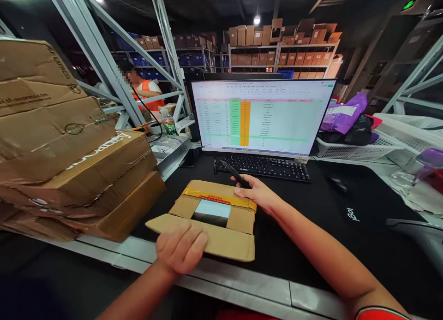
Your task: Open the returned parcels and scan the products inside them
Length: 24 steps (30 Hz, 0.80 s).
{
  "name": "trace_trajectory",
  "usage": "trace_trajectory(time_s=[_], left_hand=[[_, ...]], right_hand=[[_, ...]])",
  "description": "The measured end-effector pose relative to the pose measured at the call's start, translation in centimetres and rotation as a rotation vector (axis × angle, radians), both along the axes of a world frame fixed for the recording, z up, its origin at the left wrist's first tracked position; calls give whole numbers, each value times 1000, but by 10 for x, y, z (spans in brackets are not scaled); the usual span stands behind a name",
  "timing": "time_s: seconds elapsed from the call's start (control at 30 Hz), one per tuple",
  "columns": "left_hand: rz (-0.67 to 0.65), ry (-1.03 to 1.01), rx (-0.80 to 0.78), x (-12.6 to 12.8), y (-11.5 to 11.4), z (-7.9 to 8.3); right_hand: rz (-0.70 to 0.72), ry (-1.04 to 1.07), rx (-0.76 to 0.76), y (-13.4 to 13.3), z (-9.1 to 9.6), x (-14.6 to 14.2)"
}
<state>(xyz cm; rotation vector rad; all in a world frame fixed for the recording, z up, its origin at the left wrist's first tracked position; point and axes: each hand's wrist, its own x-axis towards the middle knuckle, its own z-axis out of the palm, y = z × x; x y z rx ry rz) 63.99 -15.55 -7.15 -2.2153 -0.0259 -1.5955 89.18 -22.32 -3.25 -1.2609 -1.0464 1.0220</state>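
Note:
A small cardboard box (pixel 242 218) lies on the black desk mat in front of me, partly open. Yellow tape (pixel 200 194) with red print runs along its far side. Through the gap between the flaps, something pale and flat (pixel 213 209) shows inside. My left hand (pixel 182 246) is closed around the near flap (pixel 230 244), which is folded out toward me. In my right hand (pixel 258 193) is a slim black box cutter (pixel 238 176), its tip pointing away to the left. That hand also rests against the far right corner of the box.
Large cardboard boxes (pixel 104 172) are stacked at left. Behind the work area stand a monitor (pixel 214 121) and a keyboard (pixel 266 167). A mouse (pixel 338 185) lies right, near a white basket (pixel 356 149) holding a purple package (pixel 346 115). A person (pixel 148 89) is beyond the frame.

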Motion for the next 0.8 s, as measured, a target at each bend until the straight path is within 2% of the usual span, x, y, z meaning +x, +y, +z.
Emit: trace_trajectory(time_s=[0.1,0.13,0.2,0.27,0.33,0.43,0.5,0.57,0.6,0.7,0.8], left_hand=[[140,71,54,-7,-18,-30],[176,128,28,-11,-25,-36],[196,231,-16,-21,-35,-36],[168,323,-81,-30,-37,-16],[151,450,-217,-31,-28,21],[205,743,-451,-5,7,84],[153,896,-445,21,32,111],[109,1036,-434,44,49,123],[97,1095,-437,52,55,124],[95,1180,-462,60,60,117],[99,1145,-423,55,61,108]], right_hand=[[-31,-2,25,0,-2,0],[-40,-11,34,-1,-2,-1],[-55,-46,49,-2,-1,-1],[-70,-89,59,-3,-1,-3],[-83,-145,72,-2,-2,-5],[-164,-307,133,0,-5,-4],[-266,-464,167,-4,-3,4],[-301,-649,182,-17,9,20],[-269,-742,181,-27,18,30],[-22,-931,131,-69,53,64],[226,-1032,59,-105,80,90]])
